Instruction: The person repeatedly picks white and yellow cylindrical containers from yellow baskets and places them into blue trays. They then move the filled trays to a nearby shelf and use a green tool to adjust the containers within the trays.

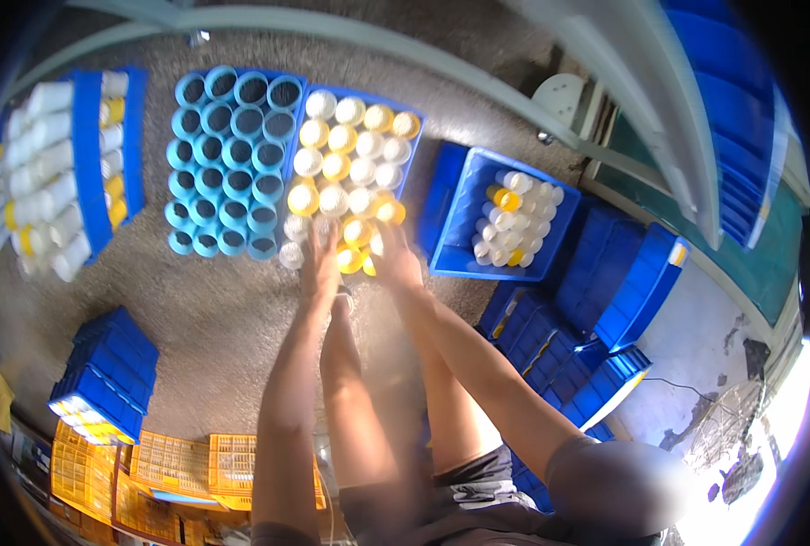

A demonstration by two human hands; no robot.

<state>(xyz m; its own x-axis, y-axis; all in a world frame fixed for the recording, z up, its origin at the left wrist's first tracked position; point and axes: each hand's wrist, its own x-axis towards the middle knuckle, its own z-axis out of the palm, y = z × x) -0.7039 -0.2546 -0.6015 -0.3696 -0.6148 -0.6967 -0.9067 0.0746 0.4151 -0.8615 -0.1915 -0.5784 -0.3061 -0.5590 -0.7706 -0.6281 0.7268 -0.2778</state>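
Rows of white and yellow round-topped pieces (334,167), perhaps tubes or cups, stand in a blue crate (416,146) in front of me. My left hand (321,264) reaches over the near left part of these rows, its fingertips among white pieces. My right hand (396,264) is at the near right of the same rows, beside a yellow piece (390,212). Both hands are smeared, and I cannot make out whether either grips a piece. Left of the crate stands a block of light-blue open cylinders (237,149), dark inside.
Right of the rows is a blue bin (450,211) with more white and yellow pieces. Stacked blue crates (551,341) stand farther right, others (109,373) at lower left. Yellow crates (173,464) lie below those. Filled trays (91,159) are at far left. A pale metal frame (332,27) crosses the top.
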